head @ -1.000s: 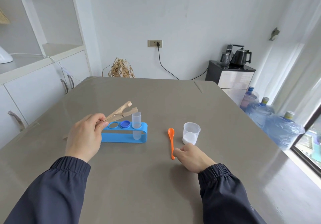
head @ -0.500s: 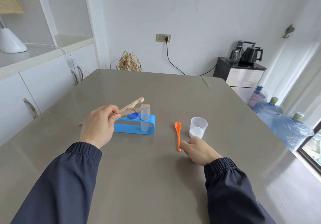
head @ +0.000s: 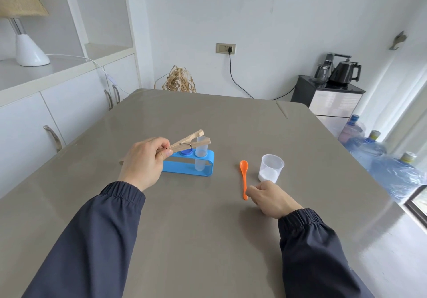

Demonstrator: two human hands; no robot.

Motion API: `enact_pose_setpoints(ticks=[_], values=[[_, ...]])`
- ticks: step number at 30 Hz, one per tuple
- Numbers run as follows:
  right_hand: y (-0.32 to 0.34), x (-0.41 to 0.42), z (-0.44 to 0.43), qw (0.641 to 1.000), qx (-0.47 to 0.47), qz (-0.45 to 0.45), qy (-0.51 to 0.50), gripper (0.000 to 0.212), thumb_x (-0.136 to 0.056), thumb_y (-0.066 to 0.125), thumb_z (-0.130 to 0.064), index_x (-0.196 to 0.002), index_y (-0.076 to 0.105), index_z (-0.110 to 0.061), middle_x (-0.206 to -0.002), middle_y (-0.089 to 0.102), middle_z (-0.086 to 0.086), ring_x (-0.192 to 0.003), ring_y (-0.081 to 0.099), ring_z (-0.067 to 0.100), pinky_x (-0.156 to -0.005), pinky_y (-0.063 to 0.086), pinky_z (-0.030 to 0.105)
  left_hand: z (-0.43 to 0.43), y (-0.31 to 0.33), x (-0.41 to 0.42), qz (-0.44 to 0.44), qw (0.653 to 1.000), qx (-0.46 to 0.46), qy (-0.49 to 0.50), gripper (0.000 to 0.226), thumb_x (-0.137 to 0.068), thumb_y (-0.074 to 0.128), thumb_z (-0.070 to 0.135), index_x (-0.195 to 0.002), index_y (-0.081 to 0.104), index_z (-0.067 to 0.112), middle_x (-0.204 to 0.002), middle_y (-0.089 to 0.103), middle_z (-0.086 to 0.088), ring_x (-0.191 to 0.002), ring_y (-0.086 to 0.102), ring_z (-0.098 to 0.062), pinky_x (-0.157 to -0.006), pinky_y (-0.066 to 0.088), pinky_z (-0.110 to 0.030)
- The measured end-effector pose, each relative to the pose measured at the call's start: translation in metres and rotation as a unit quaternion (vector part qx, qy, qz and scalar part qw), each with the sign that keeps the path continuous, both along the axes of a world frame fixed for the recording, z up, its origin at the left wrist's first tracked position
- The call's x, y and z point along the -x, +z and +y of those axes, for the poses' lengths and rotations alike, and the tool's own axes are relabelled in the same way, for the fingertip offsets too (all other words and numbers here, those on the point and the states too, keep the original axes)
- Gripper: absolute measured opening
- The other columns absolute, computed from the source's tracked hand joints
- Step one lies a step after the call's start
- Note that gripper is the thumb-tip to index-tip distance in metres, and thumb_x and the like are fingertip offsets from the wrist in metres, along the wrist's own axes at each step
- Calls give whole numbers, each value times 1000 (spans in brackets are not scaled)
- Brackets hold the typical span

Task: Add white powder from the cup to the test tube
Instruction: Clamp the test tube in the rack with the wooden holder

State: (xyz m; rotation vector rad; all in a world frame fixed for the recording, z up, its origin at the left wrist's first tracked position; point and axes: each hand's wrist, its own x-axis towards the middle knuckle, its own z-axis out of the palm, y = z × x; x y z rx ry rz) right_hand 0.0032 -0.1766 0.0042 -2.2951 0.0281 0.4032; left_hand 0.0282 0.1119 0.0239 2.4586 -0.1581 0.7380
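Head view, items as I log them from the remote desk:

1. Test tube [head: 201,153]: upright in the end hole of the blue rack [head: 187,165]; light, clear, likely brittle. I'd take it just below the rim.
2. Wooden clamp [head: 184,144]: my left hand [head: 144,160] is closed on its handle, the clamp's prongs spread at the tube's mouth, not yet biting.
3. Cup [head: 271,168]: clear, open-topped, a shallow layer of white powder at the bottom; easily tipped.
4. Orange spoon [head: 244,177]: flat on the table [head: 208,240], empty, slick plastic. My right hand [head: 269,197] is loosely curled, fingertips at the handle end; whether it has hold yet, I cannot tell.
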Motion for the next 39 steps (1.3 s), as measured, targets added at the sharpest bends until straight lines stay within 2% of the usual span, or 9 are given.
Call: enact_pose_setpoints(ticks=[15, 21, 27, 39], values=[[1, 1, 0, 1000, -5, -2, -3, 58, -87, 48, -21, -29, 46, -23, -48, 23, -5, -43, 20, 15, -47, 19, 27, -3, 1, 0, 1, 1000, -15, -7, 6, -88, 60, 14, -84, 64, 12, -73, 63, 1, -72, 57, -25, -64, 46, -37], [3, 3, 1, 1000, -3, -4, 2, 59, -88, 47, -21, -28, 46, -25, -49, 23, -5, -43, 20, 15, -47, 19, 27, -3, -1, 0, -2, 1000, -14, 2, 6, -88, 60, 14, -85, 65, 13, -75, 63, 2, -73, 56, -24, -62, 38, -32], [4, 3, 1, 1000, -2, -3, -7, 55, -88, 48, -21, -33, 42, -21, -48, 24, -5, -42, 20, 15, -47, 19, 27, -1, -2, -1, -10, 1000, -28, -2, 6, -88, 60, 14, -83, 63, 14, -74, 65, 1, -75, 60, -26, -63, 46, -38], [4, 3, 2, 1000, 6, -8, -8, 44, -87, 48, -22, -45, 39, -23, -48, 24, -5, -43, 20, 15, -47, 20, 27, -1, -3, -2, -12, 1000, -28, -1, 6, -88, 60, 14, -83, 62, 15, -75, 65, -1, -75, 60, -27, -65, 48, -42]])
